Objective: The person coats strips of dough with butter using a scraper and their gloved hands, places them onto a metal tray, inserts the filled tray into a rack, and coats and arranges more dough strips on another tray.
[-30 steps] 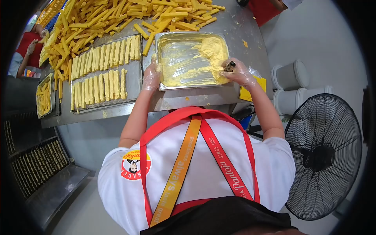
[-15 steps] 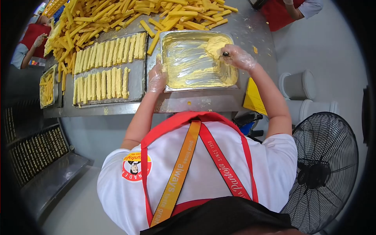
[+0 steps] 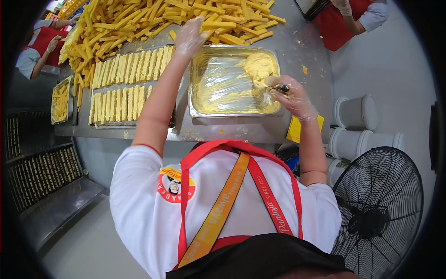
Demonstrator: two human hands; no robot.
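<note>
My gloved left hand (image 3: pixel 190 37) reaches over the front edge of a heap of yellow cake-like sticks (image 3: pixel 223 24). Its fingers are apart beside the nearest sticks, partly hidden by the hand itself. My gloved right hand (image 3: pixel 293 98) is closed round a dark-handled spreading tool (image 3: pixel 283 87) over the right side of a metal pan (image 3: pixel 195 114). The tool's working end is not clear to me. Pale yellow cream (image 3: pixel 260 65) is mounded at the pan's upper right and smeared thinly elsewhere. Left of the pan, a tray (image 3: pixel 132 124) holds two rows of cream-coated sticks, partly behind my left forearm.
A small tray of sticks (image 3: pixel 59 104) stands at the table's left end. Co-workers' gloved hands (image 3: pixel 54 44) show at left and upper right. A slatted rack (image 3: pixel 44 174) is below left. Buckets (image 3: pixel 355 113) and a black fan (image 3: pixel 378 218) stand right.
My left hand has left the pan's left rim and moved up to the stick heap. My right hand has moved down and right with the tool, away from the cream mound.
</note>
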